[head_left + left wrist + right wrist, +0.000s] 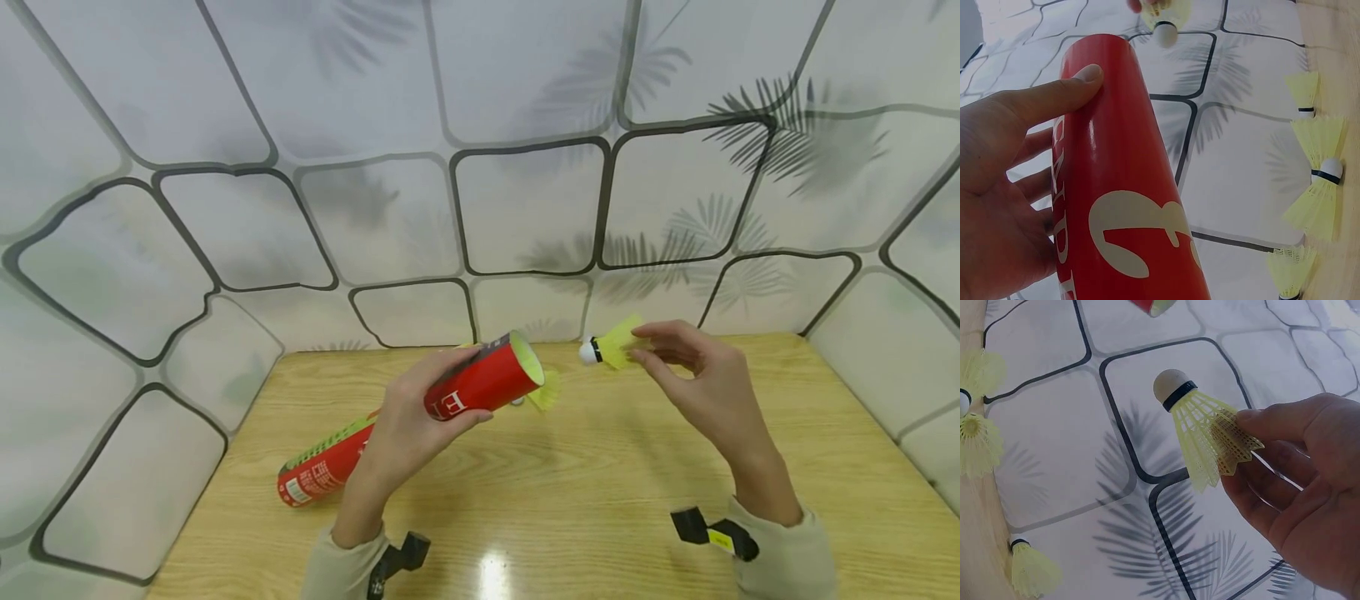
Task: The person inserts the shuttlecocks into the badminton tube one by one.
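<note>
In the head view my left hand (408,412) grips a red shuttlecock tube (495,379), its round mouth tilted up to the right. A red length with a barcode shows at the lower left, roughly in line, but the hand hides where they would meet. My right hand (708,379) pinches a yellow shuttlecock (617,346) by its skirt between thumb and fingers. Its white head points left, level with the tube mouth and apart from it. The right wrist view shows the held shuttlecock (1204,434) clearly, beside the thumb.
Behind the tube, another yellow shuttlecock (546,390) lies on the wooden table (570,500). The left wrist view shows several shuttlecocks (1288,272) there. A patterned cloth wall (532,208) rises behind and around the table.
</note>
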A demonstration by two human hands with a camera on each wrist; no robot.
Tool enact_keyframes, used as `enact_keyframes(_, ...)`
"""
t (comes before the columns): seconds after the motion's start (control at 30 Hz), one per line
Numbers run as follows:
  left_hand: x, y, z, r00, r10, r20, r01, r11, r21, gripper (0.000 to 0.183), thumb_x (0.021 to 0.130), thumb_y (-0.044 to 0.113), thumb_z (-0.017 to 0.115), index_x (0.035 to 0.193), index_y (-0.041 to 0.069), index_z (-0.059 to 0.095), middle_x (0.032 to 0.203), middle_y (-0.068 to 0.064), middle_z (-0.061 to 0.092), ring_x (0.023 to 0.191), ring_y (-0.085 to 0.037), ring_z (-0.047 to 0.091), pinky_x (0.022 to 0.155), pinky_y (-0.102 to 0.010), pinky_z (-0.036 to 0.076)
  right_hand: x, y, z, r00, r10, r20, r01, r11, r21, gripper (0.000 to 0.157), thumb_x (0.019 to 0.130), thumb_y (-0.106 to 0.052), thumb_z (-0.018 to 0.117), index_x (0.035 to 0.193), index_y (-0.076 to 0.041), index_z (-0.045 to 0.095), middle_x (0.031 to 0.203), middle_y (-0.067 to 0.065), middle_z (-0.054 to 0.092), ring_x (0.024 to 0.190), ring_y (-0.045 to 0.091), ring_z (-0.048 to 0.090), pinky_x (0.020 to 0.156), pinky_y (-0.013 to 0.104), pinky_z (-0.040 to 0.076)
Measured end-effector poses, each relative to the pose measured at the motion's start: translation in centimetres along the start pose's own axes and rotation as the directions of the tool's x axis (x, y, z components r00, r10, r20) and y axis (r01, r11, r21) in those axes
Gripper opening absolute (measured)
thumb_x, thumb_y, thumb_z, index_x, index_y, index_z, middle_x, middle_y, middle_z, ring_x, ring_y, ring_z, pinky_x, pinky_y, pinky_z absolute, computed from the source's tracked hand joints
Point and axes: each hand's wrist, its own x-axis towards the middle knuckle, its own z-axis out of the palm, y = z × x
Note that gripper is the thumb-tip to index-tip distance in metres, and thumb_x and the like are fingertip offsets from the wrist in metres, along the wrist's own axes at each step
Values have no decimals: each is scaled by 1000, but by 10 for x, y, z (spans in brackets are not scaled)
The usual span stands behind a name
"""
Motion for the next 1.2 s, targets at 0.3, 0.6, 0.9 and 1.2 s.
enact_keyframes(0.3, -1, 0, 1, 1000, -6, 11, 6, 1000, 5, 73, 77, 13, 92, 142, 17, 60, 135, 2, 65, 118, -19, 63, 92, -43, 57, -1, -15, 3, 992, -115, -44, 118, 989, 84, 36, 87, 14, 73, 118, -4, 73, 105, 8, 73, 95, 7, 70, 87, 15, 53)
enact_keyframes(0.6, 0, 1, 1, 1000, -2, 17, 3, 1000, -12, 73, 77, 13, 92, 142, 18, 60, 135, 5, 64, 117, -16, 62, 93, -41, 57, -1, -28, 16, 986, -154, -61, 162, 977, 142, 43, 79, 26, 72, 114, 1, 73, 104, 11, 73, 96, 8, 70, 87, 20, 55)
enact_keyframes(0.9, 0, 3, 3, 999, -17, 34, 17, 1000, -8, 71, 78, 16, 92, 142, 20, 59, 136, 9, 63, 118, -13, 60, 95, -40, 56, -4, -34, 34, 986, -164, -36, 167, 974, 151, 41, 79, 22, 75, 112, -2, 74, 101, 7, 75, 95, 10, 71, 89, 21, 55)
enact_keyframes(1.2, 0, 4, 4, 1000, -9, 29, 10, 1000, -9, 72, 78, 15, 92, 142, 21, 60, 136, 9, 63, 118, -13, 60, 94, -41, 56, -6, -37, 50, 985, -171, -24, 173, 975, 142, 38, 82, 17, 75, 113, -4, 75, 105, 4, 76, 101, 11, 71, 94, 22, 53)
